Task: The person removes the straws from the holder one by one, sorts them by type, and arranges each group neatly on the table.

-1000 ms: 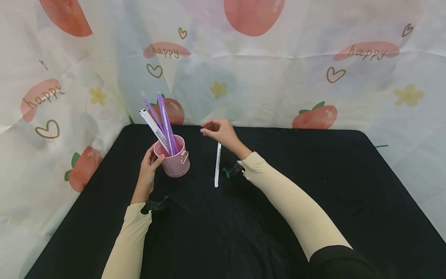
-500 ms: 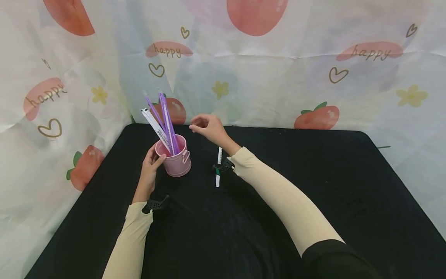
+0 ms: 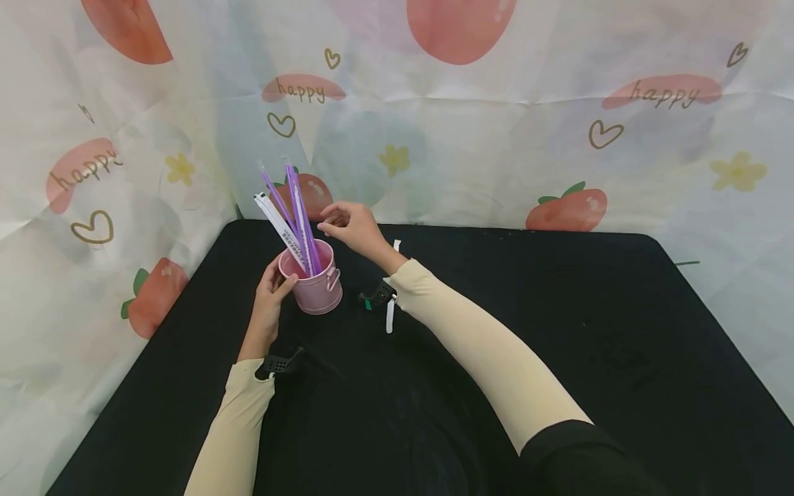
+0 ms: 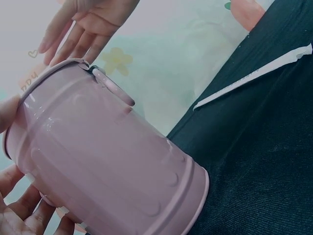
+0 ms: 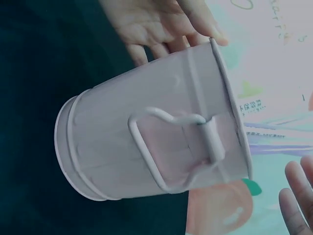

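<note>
My left hand (image 3: 268, 306) grips the left side of a small pink metal bucket (image 3: 318, 296), thumb at the rim and fingers behind it. Several wrapped straws lean to the left inside: purple straws (image 3: 302, 219) in clear sleeves and a white-wrapped straw (image 3: 279, 224). Just right of their shafts, above the rim, my right hand (image 3: 355, 229) hovers with loosely bent fingers and nothing between them. In the left wrist view that right hand (image 4: 93, 27) appears behind the rim. The bucket's wire handle (image 5: 146, 152) hangs on the side facing the right wrist camera.
One white paper-wrapped straw (image 4: 254, 76) lies on the black tablecloth (image 3: 397, 413), right of the bucket, partly covered by my right wrist in the head view. A printed cloth backdrop (image 3: 459, 138) rises right behind the table's far edge and along the left.
My right hand has moved left, from above the loose straw to beside the straws in the bucket. The left hand keeps its grip, and the bucket stays in place.
</note>
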### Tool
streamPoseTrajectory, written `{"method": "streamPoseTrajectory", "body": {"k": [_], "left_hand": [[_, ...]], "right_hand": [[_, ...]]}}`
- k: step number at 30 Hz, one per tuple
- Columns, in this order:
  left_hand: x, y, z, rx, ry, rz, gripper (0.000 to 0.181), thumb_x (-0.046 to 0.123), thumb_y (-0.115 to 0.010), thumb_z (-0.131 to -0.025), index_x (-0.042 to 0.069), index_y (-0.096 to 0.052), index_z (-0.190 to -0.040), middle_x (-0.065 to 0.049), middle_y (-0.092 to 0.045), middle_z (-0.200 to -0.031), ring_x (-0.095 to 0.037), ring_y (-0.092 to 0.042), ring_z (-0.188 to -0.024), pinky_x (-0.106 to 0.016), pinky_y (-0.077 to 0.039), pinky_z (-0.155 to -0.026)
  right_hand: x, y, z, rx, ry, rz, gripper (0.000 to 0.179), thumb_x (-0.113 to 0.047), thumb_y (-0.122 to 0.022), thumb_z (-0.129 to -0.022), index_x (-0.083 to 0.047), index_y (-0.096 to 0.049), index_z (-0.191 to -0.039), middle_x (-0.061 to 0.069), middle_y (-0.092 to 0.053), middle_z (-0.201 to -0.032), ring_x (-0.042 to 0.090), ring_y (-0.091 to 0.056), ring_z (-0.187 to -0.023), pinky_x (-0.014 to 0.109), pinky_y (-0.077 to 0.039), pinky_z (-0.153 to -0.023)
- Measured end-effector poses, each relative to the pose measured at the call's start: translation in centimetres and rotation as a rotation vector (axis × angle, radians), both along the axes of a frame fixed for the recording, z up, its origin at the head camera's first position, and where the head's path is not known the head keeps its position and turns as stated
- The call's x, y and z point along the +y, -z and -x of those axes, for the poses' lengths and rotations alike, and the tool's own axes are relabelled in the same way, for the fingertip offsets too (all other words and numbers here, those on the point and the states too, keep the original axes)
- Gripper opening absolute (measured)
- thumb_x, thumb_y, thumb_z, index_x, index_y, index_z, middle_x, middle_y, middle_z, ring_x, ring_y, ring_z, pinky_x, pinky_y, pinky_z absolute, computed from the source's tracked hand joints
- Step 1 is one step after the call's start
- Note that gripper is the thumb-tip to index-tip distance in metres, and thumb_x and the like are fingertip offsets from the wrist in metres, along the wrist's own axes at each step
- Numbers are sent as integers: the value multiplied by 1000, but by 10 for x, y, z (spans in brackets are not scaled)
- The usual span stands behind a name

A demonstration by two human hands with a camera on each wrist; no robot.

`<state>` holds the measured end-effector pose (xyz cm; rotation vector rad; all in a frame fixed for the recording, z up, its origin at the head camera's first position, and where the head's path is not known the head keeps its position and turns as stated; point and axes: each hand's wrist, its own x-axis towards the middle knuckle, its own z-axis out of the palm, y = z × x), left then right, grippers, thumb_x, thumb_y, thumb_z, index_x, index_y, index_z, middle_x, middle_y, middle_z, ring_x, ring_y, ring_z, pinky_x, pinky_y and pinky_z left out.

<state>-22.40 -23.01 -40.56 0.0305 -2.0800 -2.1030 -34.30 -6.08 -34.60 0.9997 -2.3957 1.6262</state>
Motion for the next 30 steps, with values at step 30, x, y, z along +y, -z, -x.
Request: {"method": "streamPoseTrajectory", "body": {"k": [30], "left_hand": [[1, 1, 1, 10, 7, -6, 54, 5, -44, -97, 3, -23, -147, -14, -27, -152, -27, -25, -141, -44, -19, -119]], "right_hand": [[-33, 10, -6, -55, 30, -108, 24, -13, -68, -86, 0, -62, -105, 14, -70, -97, 21, -68, -87, 19, -54, -75]]}}
